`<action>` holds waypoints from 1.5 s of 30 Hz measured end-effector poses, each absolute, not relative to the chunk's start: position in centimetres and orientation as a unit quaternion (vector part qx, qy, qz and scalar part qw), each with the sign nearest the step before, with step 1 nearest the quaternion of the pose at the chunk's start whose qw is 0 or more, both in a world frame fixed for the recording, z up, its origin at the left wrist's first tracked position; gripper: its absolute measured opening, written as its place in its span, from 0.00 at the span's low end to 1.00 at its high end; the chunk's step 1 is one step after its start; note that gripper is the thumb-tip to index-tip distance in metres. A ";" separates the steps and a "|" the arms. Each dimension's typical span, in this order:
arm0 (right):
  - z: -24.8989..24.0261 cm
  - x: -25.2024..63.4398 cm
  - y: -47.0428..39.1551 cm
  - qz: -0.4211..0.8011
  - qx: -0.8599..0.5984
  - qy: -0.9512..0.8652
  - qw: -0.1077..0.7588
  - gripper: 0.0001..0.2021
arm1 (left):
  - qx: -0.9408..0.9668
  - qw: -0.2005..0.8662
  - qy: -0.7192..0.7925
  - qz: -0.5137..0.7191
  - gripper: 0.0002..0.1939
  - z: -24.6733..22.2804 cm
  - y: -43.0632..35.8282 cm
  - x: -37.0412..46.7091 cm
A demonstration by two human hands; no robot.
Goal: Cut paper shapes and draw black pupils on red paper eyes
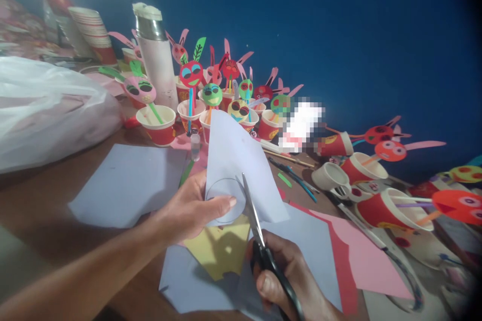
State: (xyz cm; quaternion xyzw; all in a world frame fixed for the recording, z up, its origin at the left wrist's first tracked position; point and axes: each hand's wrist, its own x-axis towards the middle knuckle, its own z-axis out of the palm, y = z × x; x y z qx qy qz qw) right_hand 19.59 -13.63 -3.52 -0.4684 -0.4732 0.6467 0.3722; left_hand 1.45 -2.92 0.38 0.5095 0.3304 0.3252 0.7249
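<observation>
My left hand (198, 205) pinches a pale bluish-white sheet of paper (237, 155) at its lower left, thumb on top. A circle is drawn in dark line on the sheet, partly under my thumb. My right hand (286, 271) grips black-handled scissors (256, 215), fingers in the loops. Their blades point up and lie at the right side of the drawn circle, where the paper seems to be cut. Below the sheet lies a yellow paper piece (218, 246) with cut-out edges, on top of further pale sheets (192, 281).
Paper cups (156, 128) with colourful paper faces on sticks crowd the back and right. A white thermos (156, 60) stands behind them. At left are a plastic bag (52, 110) and a loose pale sheet (128, 180). Pink paper (372, 256) and a white mug (329, 178) lie right.
</observation>
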 end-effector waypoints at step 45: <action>-3.2 19.9 -13.6 0.644 -0.479 -0.484 0.348 0.25 | 0.542 0.764 0.254 0.239 0.04 0.5 -1.8 -0.2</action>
